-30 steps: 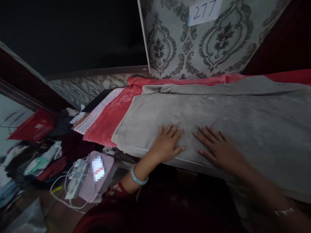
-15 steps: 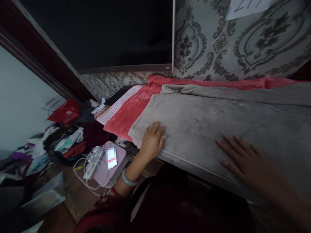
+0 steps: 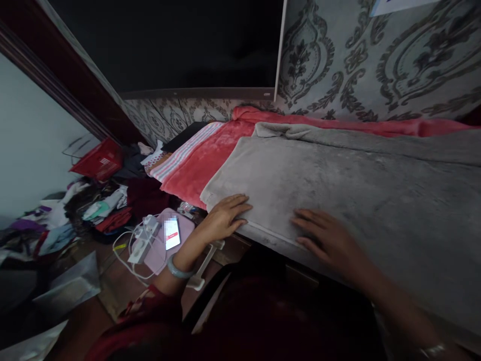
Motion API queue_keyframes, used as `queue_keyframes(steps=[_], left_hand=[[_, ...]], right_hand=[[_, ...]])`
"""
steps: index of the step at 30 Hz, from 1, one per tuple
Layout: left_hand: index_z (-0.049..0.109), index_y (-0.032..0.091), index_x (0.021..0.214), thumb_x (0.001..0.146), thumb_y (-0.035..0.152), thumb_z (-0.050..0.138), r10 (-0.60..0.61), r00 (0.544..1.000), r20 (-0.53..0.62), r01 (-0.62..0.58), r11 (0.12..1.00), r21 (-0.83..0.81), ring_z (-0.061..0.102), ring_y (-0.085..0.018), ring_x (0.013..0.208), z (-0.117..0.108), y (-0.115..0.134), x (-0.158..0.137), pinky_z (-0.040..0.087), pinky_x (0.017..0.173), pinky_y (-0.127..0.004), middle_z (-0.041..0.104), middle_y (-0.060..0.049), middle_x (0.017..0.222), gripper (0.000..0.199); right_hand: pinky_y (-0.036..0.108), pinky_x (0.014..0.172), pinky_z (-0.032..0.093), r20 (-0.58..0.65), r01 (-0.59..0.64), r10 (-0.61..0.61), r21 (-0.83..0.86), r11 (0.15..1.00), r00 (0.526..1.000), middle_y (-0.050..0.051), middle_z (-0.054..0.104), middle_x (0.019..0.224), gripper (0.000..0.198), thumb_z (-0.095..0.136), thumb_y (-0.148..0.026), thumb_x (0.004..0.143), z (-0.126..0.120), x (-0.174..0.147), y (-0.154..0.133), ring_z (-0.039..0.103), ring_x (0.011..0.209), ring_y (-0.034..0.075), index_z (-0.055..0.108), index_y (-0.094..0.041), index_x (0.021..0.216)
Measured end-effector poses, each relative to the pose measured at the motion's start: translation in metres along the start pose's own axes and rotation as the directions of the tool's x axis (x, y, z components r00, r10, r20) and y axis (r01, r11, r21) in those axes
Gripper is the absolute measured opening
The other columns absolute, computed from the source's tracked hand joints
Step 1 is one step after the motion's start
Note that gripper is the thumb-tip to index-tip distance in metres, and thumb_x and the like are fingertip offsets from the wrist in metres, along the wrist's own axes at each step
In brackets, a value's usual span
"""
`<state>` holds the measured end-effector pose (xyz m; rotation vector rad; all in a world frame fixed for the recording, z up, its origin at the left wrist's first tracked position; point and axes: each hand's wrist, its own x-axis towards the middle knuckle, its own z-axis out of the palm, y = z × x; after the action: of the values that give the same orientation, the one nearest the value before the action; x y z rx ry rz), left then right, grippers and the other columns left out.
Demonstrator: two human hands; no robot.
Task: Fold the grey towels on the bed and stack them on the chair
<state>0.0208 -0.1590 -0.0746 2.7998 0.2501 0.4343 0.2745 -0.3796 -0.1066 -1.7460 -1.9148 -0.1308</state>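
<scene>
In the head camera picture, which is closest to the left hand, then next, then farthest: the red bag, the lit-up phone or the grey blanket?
From the left hand:
1. Grey blanket: right under it.
2. Phone: off to its left.
3. Red bag: farther left, toward the back.

One left hand (image 3: 227, 215) and one right hand (image 3: 325, 234) are counted, two in all! One grey blanket (image 3: 338, 185) is tallied, and one red blanket (image 3: 210, 155). Two wrist pieces are spotted: one pale bangle (image 3: 179, 269), one thin bracelet (image 3: 433, 350). On the left, one phone (image 3: 173, 241), one power strip (image 3: 140, 248) and one red bag (image 3: 98, 161) are logged. Above, one large dark screen (image 3: 180, 45) and one paper sheet (image 3: 394, 6) are noted. The heaped clothes (image 3: 108, 205)? Several, but no exact number can be given.
</scene>
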Motion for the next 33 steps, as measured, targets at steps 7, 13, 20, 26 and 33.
queue_keyframes(steps=[7, 13, 20, 26, 33], left_hand=[[0.057, 0.019, 0.137, 0.099, 0.029, 0.054, 0.024, 1.0, 0.018, -0.026, 0.993, 0.111, 0.05, -0.027, 0.14, 0.0, -0.001, 0.001, 0.046, 0.114, -0.05, 0.056, -0.015, 0.147, 0.04], [0.057, 0.021, 0.138, 0.094, 0.012, 0.05, 0.073, 0.997, -0.006, -0.071, 0.987, 0.141, 0.05, -0.024, 0.14, 0.003, -0.001, -0.002, 0.048, 0.113, -0.047, 0.057, -0.012, 0.147, 0.045], [0.068, 0.017, 0.114, 0.099, 0.012, 0.042, 0.149, 0.96, -0.239, -0.125, 0.986, 0.114, 0.064, -0.022, 0.124, 0.021, -0.01, -0.001, 0.056, 0.1, -0.042, 0.072, -0.012, 0.124, 0.03], [0.067, 0.018, 0.109, 0.098, 0.01, 0.043, 0.149, 0.951, -0.271, -0.142, 0.989, 0.047, 0.064, -0.022, 0.124, 0.022, -0.008, -0.007, 0.055, 0.099, -0.043, 0.073, -0.011, 0.122, 0.028], [0.07, 0.021, 0.106, 0.098, 0.03, 0.053, 0.021, 0.972, -0.233, -0.033, 0.998, -0.047, 0.067, -0.024, 0.115, 0.003, -0.001, -0.009, 0.053, 0.099, -0.045, 0.073, -0.011, 0.12, 0.021]], right_hand=[[0.051, 0.1, 0.051, -0.008, 0.042, -0.043, -0.087, 0.995, 0.999, 0.013, 0.064, 0.134, 0.034, 0.051, -0.027, 0.1, 0.022, 0.029, -0.036, 0.058, 0.121, 0.03, 0.066, -0.018, 0.129], [0.046, 0.097, 0.053, -0.063, 0.078, -0.089, -0.16, 0.984, 0.994, 0.013, 0.067, 0.128, 0.031, 0.05, -0.02, 0.101, 0.028, 0.027, -0.039, 0.06, 0.116, 0.029, 0.068, -0.016, 0.125], [0.039, 0.089, 0.052, -0.17, 0.109, -0.126, -0.104, 0.989, 0.977, 0.009, 0.073, 0.105, 0.027, 0.048, -0.005, 0.096, 0.035, 0.032, -0.041, 0.062, 0.1, 0.024, 0.07, -0.016, 0.108], [0.039, 0.088, 0.049, -0.164, 0.13, -0.138, -0.059, 0.99, 0.977, 0.009, 0.071, 0.102, 0.024, 0.049, -0.006, 0.097, 0.035, 0.03, -0.048, 0.06, 0.098, 0.023, 0.069, -0.015, 0.106], [0.039, 0.089, 0.049, -0.085, 0.077, -0.077, -0.009, 0.997, 0.993, 0.01, 0.07, 0.108, 0.024, 0.049, -0.028, 0.103, 0.015, 0.036, -0.049, 0.061, 0.101, 0.024, 0.071, -0.018, 0.102]])
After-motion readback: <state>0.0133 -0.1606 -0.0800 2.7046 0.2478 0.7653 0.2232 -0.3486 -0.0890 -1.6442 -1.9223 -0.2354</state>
